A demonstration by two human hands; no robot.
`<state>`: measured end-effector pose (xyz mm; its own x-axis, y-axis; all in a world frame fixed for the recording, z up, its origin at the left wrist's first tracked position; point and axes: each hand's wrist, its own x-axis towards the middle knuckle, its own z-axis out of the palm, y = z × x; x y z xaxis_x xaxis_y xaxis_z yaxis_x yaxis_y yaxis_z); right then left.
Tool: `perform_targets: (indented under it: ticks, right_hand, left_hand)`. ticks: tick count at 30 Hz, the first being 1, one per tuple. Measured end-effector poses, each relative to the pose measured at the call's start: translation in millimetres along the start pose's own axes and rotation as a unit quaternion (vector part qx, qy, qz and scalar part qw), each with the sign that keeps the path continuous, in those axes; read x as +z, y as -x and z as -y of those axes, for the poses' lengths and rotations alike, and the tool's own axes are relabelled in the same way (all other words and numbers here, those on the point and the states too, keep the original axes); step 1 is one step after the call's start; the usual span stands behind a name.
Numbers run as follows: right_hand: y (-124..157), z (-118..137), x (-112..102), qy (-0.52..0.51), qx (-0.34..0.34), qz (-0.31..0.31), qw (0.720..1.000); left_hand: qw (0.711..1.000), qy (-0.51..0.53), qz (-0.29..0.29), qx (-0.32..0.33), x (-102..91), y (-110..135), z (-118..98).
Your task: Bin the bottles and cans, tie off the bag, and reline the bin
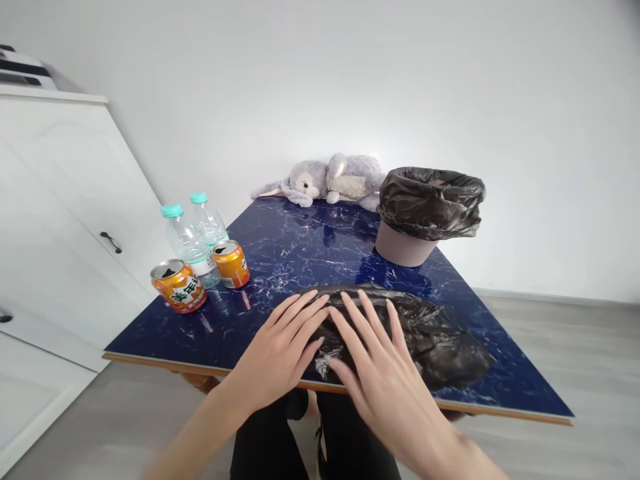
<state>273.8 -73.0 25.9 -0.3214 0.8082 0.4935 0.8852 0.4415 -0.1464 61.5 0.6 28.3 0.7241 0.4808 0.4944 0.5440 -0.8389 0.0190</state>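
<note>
A black plastic garbage bag [440, 340] lies crumpled along the front edge of the blue marbled table [300, 247]. Flat on its left part rests my left hand [280, 353], fingers stretched out. My right hand [380, 367] lies on the bag beside it, fingers spread and pointing away from me. The fingertips of both hands come close together over the plastic. Neither hand grips anything. Part of the bag is hidden under my hands.
Two orange cans [183, 287] and two clear bottles [187, 240] with turquoise caps stand at the left. A bin [405, 247] lined with a black bag is at the back right. A plush rabbit [345, 180] lies against the wall. A white cabinet [65, 200] stands left.
</note>
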Motion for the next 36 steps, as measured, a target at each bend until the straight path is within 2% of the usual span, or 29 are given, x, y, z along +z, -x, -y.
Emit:
perform_targets:
  ticks: [4, 7, 10, 13, 17, 19, 21, 23, 25, 27, 29, 31, 32, 34, 36]
  right_hand:
    - [-7.4, -40.0, 40.6, 0.046, 0.088, 0.037, 0.994]
    - [4.3, -74.0, 57.7, 0.068, 0.159, 0.085, 0.981]
    - [23.0, -107.8, 61.3, 0.072, 0.206, 0.117, 0.969]
    - [37.9, -135.9, 58.7, 0.068, 0.193, 0.11, 0.972]
    - [44.5, -150.1, 51.7, 0.031, 0.195, 0.107, 0.974]
    - [44.3, -140.9, 41.9, 0.005, 0.211, 0.089, 0.973]
    - [44.2, -119.7, 26.4, -0.022, 0.186, 0.071, 0.98]
    - [45.0, -89.6, 9.0, -0.052, 0.114, 0.076, 0.989]
    - [45.4, -56.9, -4.3, -0.086, 0.037, 0.112, 0.989]
    - [44.0, -28.4, -9.5, -0.13, -0.053, 0.105, 0.984]
    - [41.1, -8.3, -8.0, -0.188, -0.097, 0.099, 0.972]
    - [38.5, 3.2, -5.2, -0.278, -0.068, 0.12, 0.951]
    - [37.8, 6.4, -4.9, -0.34, -0.015, 0.133, 0.931]
    - [37.6, 8.7, -7.8, -0.453, 0.127, 0.144, 0.871]
    - [36.8, 5.7, -13.8, -0.524, 0.269, 0.118, 0.8]
  left_hand:
    - [0.995, 0.006, 0.094, -0.029, 17.9, 4.0, 24.3]
    - [0.988, 0.023, 0.139, -0.057, 25.3, 16.1, 39.4]
    - [0.983, 0.039, 0.161, -0.077, 19.0, 30.9, 46.6]
    - [0.982, 0.043, 0.17, -0.075, 6.2, 43.5, 48.7]
    - [0.985, 0.044, 0.155, -0.059, -6.1, 60.6, 49.0]
    - [0.989, 0.052, 0.127, -0.05, -10.0, 71.0, 48.3]
    - [0.993, 0.062, 0.093, -0.038, -14.8, 80.6, 45.6]
    - [0.996, 0.069, 0.054, -0.024, -21.6, 85.7, 38.8]
    - [0.997, 0.073, 0.02, -0.011, -30.4, 83.1, 26.4]
    - [0.997, 0.081, -0.006, 0.012, -40.0, 72.3, 8.2]
    - [0.994, 0.098, -0.023, 0.053, -48.7, 56.7, -13.6]
    - [0.989, 0.11, -0.043, 0.089, -54.0, 41.1, -35.0]
    - [0.988, 0.109, -0.063, 0.088, -54.8, 34.7, -44.3]
    - [0.987, 0.091, -0.12, 0.061, -52.1, 25.4, -57.9]
    - [0.983, 0.061, -0.173, 0.034, -44.5, 19.1, -64.9]
